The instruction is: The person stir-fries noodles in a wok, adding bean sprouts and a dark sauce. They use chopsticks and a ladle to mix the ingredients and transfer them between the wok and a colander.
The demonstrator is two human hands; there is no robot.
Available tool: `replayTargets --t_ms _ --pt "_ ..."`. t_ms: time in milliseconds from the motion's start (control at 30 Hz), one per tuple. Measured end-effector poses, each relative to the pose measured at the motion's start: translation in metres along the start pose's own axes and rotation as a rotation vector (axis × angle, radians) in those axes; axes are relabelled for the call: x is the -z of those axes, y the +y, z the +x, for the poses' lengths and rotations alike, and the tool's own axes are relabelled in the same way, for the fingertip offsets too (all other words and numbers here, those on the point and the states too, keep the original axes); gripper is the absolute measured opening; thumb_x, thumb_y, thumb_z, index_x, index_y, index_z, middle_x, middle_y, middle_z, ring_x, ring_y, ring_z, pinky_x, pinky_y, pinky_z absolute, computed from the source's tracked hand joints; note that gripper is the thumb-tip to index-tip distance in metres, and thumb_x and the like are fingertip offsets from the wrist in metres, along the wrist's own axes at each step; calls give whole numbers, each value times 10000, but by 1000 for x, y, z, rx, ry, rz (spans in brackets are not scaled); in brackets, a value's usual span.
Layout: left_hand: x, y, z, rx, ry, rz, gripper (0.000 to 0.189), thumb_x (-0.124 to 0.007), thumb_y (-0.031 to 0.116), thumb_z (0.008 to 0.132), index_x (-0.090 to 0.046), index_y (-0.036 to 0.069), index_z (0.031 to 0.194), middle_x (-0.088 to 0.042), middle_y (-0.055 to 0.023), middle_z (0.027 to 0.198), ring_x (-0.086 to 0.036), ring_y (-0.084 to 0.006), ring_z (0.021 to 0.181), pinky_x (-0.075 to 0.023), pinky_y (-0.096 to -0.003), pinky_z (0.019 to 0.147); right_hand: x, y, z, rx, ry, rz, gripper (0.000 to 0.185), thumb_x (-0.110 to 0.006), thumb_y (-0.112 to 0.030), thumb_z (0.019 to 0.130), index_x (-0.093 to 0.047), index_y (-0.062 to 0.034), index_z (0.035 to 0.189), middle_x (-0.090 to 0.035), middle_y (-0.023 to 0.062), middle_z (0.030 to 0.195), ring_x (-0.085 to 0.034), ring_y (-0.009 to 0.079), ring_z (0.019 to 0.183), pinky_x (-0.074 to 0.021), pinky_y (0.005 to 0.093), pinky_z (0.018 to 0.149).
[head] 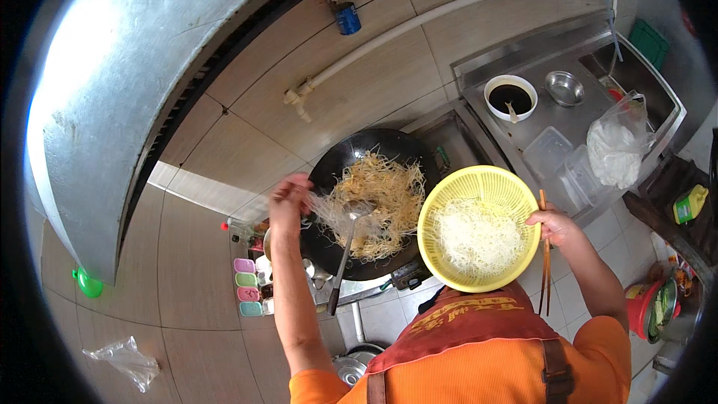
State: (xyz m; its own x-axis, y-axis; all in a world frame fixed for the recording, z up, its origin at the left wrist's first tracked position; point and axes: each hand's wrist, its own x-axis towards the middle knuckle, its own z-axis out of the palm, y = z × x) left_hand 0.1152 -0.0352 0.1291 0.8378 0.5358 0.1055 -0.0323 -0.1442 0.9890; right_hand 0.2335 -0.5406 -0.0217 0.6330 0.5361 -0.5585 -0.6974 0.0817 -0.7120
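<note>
In my right hand I grip the rim of a yellow plastic colander together with a pair of wooden chopsticks. White thin noodles lie in the colander. My left hand is over the left edge of a black wok, at the end of pale, blurred strands; whether its fingers hold them cannot be told. Bean sprouts mixed with noodles fill the wok's middle. A metal ladle rests on them, its dark-ended handle pointing down past the rim.
Condiment containers and bottles stand left of the wok. On the steel counter at right are a bowl of dark liquid, a metal bowl, clear plastic boxes and a filled plastic bag. A range hood hangs upper left.
</note>
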Motion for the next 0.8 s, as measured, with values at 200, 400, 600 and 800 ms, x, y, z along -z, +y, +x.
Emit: replayTargets --t_ms 200,400,600,800 --pt "13 -66 35 -134 8 309 332 -622 -92 762 -654 42 1065 -641 2 962 -547 -92 840 -469 -253 754 4 -8 0 48 56 53 177 -611 20 714 -622 7 889 -591 41 692 -399 37 414 -233 191 334" --pt "-40 -95 -3 -212 -479 938 431 -646 -61 725 -618 45 1143 -604 -112 1196 -654 -212 865 -519 -320 736 1 -12 -10 35 52 75 155 -608 10 724 -623 5 879 -573 25 650 -373 36 390 -234 194 340" --pt "-153 -92 -98 80 -570 72 627 -625 -54 793 -407 78 1365 -576 -119 1138 -621 -149 765 -525 -288 701 -5 -19 -18 68 12 54 161 -609 6 723 -616 2 884 -583 30 662 -380 31 396 -227 192 337" --pt "-100 -69 -62 359 -263 -49 193 -543 158 921 -630 25 1031 -530 9 645 -505 -90 547 -437 -229 494 16 -17 -24 74 97 82 183 -601 18 717 -613 -2 898 -595 35 695 -402 34 410 -216 190 334"
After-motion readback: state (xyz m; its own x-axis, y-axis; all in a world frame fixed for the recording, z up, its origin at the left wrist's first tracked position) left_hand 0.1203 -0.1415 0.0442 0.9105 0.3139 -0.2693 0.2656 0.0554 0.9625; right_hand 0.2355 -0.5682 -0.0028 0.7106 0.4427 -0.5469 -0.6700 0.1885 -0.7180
